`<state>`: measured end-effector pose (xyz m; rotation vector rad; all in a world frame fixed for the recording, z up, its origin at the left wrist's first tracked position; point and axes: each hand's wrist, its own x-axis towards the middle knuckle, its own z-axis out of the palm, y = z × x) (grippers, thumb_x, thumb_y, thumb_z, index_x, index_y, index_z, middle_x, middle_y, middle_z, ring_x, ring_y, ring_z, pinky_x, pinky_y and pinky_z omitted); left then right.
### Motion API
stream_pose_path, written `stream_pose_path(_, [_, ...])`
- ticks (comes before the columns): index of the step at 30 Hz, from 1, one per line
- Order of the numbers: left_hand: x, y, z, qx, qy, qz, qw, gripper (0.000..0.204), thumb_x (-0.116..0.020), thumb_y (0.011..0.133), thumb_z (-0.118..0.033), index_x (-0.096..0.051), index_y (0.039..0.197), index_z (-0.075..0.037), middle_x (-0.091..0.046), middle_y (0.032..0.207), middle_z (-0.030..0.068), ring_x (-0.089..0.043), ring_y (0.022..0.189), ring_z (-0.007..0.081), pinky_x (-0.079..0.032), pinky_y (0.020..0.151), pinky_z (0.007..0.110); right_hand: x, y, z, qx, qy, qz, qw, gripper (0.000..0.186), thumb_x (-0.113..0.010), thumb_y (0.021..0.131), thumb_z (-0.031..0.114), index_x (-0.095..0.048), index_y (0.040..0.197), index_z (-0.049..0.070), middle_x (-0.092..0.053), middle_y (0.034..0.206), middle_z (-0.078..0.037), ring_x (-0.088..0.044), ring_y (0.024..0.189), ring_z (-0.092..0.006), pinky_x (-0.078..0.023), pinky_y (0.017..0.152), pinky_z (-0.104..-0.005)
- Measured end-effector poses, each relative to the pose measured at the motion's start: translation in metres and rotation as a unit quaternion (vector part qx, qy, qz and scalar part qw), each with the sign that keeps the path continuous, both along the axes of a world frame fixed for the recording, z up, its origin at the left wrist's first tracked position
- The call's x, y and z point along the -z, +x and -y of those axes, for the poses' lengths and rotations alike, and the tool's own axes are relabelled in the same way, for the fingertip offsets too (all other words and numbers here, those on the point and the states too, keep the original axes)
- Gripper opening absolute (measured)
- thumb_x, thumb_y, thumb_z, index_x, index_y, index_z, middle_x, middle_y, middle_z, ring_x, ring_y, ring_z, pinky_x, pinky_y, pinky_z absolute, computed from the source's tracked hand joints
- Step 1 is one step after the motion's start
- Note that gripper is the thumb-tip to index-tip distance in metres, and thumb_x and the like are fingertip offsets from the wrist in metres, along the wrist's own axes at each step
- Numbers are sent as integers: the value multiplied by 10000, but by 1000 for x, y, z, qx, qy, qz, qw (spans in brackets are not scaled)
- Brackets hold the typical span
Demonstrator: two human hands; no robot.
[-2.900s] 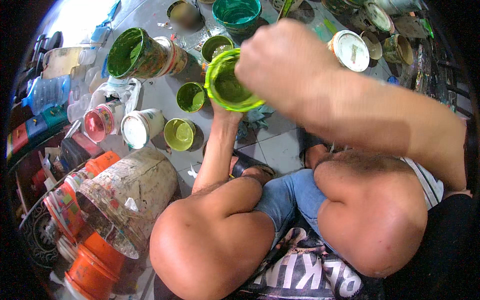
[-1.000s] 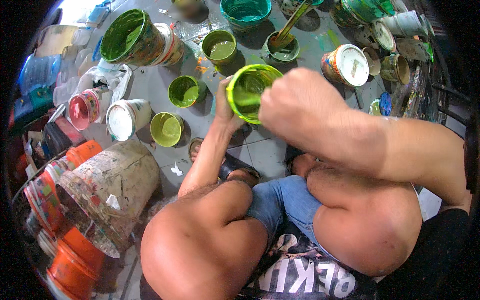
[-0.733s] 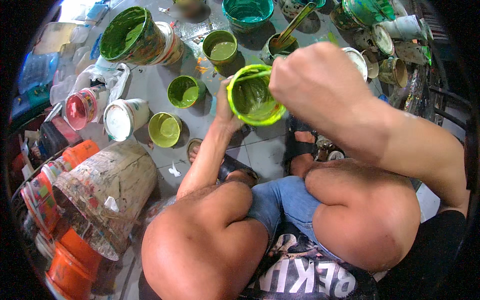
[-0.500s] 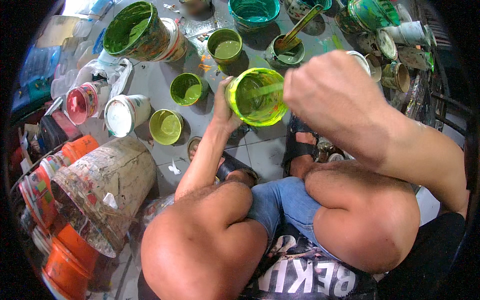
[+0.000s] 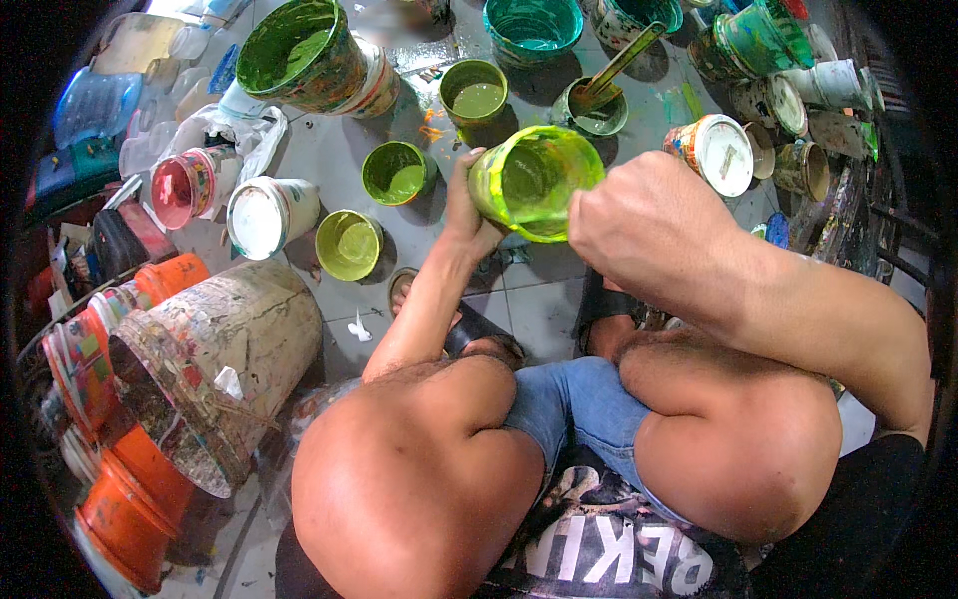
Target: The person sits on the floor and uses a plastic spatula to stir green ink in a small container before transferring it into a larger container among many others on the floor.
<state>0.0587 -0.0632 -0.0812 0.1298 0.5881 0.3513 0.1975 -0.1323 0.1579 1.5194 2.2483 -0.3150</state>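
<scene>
My left hand (image 5: 466, 215) is wrapped round the side of a bright yellow-green paint pot (image 5: 489, 188). The pot is tilted, its mouth turned toward me and to the right, with murky green paint inside. At its right rim my right hand (image 5: 649, 215) is closed in a fist. Half a second ago a flat green stirring stick ran from this fist into the pot; now the stick is almost wholly hidden. Beyond the pot stand small green paint pots: one (image 5: 473, 92) behind it, one (image 5: 397, 174) to its left, and another (image 5: 349, 246) nearer me.
A large green-stained bucket (image 5: 344, 75) leans at the back left. A teal tub (image 5: 534, 30) and a pot with a brush (image 5: 609, 88) stand behind. White lidded tubs (image 5: 723, 157) lie right and left. A big paint-crusted bucket (image 5: 235, 349) lies beside my left knee.
My right fist has dropped lower beside the pot's rim, uncovering a white lidded tub. The stick has gone almost out of sight. My left hand keeps its hold; the whole view has shifted slightly.
</scene>
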Motion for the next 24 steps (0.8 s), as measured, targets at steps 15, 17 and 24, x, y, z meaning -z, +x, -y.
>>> stream_pose_path(15, [-7,-6,-8,-16,59,20,998,522,-430,971,-425,-544,1264,-10,-635,1195,136,-626,1085,247,-473,989,427,3,9,3,88,4,42,995,124,-685,688,177,-696,661,56,-673,686,-124,-687,641,-271,-544,574,-358])
stream_pose_path(17, [-6,-8,-7,-16,63,17,998,520,-437,966,-427,-555,1236,2,-639,1187,134,-633,1069,248,-481,979,421,-7,13,1,59,18,33,998,109,-674,694,157,-690,660,55,-671,684,-124,-687,644,-268,-544,567,-354])
stream_pose_path(24, [-11,3,-2,-14,35,10,999,475,-438,958,-420,-582,1210,-44,-642,1188,119,-628,1077,250,-482,977,430,11,7,10,117,110,99,982,98,-643,723,123,-694,661,66,-679,686,-100,-694,660,-228,-548,553,-339])
